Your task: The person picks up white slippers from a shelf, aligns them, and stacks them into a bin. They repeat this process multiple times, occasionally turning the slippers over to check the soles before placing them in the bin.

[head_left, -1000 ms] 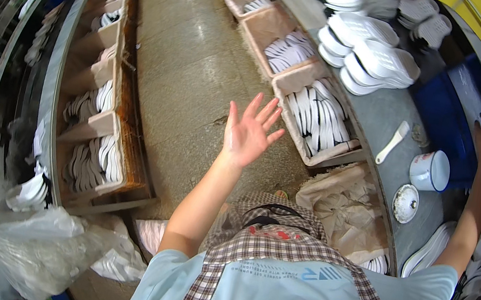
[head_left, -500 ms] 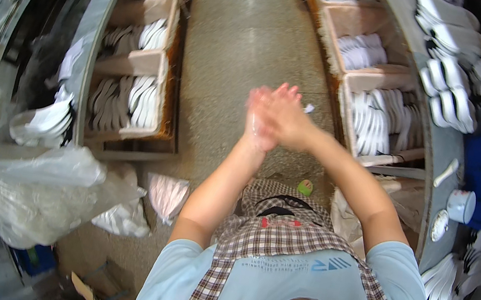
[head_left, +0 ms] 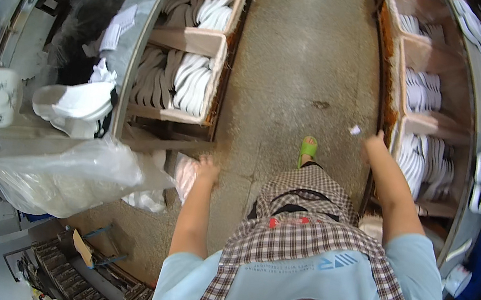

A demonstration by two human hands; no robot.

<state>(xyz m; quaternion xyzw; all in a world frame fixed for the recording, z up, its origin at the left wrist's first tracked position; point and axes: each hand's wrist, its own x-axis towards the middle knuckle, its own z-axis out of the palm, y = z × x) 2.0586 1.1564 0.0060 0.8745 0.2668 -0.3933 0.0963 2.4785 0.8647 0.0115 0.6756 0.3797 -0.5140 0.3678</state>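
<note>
Down low on the person's L, a pinkish bundle (head_left: pixel 185 175) sits just left of the L hand (head_left: pixel 207 168), visible part running approx fore-aft. R hand (head_left: pixel 375 139)'s farther, near the R bin (head_left: pixel 438 128). Both blurry tbh, can't tell if wide, narrow or holding anything.

Three left bins (head_left: pixel 217 76), three right bins (head_left: pixel 434 55), one green sandal (head_left: pixel 305 152), one pink bundle (head_left: pixel 184 174)

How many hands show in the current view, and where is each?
2: the left hand beside the pink bundle, and the right hand near the nearest right-side bin. The right one is partly hidden; no other hand shows.
</note>
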